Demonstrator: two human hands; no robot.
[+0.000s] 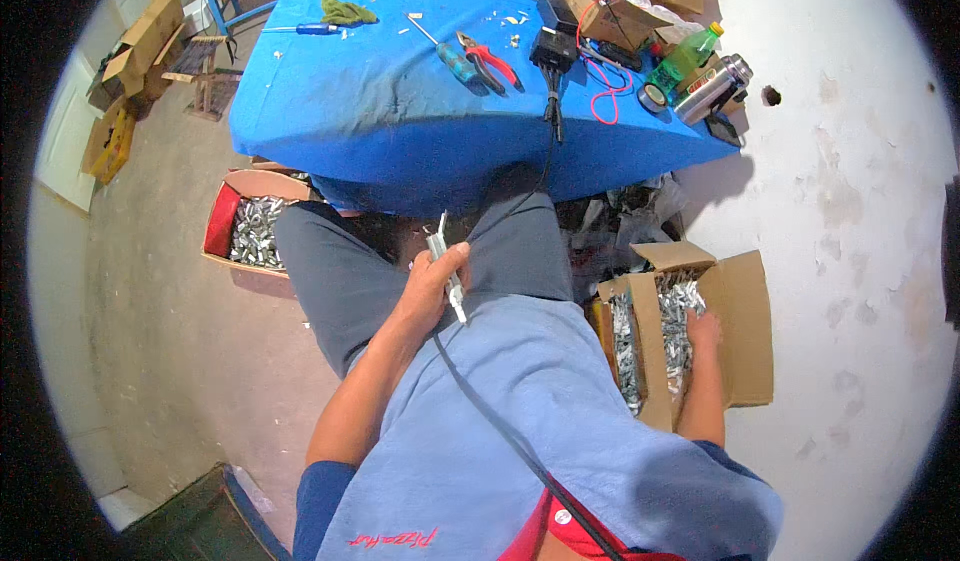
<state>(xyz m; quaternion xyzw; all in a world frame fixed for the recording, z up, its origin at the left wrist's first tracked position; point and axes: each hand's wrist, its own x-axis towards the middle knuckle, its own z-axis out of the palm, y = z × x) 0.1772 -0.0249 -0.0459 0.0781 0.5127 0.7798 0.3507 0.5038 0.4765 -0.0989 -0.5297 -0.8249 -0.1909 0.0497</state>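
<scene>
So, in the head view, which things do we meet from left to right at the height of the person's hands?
Open box of silvery parts → left hand holding a corded tool → box of silvery parts → right hand reaching into that box.

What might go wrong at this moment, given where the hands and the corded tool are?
The left hand holds a corded pen-like tool over the lap; its cord trails across the body and might snag. The right hand reaches sideways into a cardboard box of small metal parts, which might scratch fingers.
</scene>
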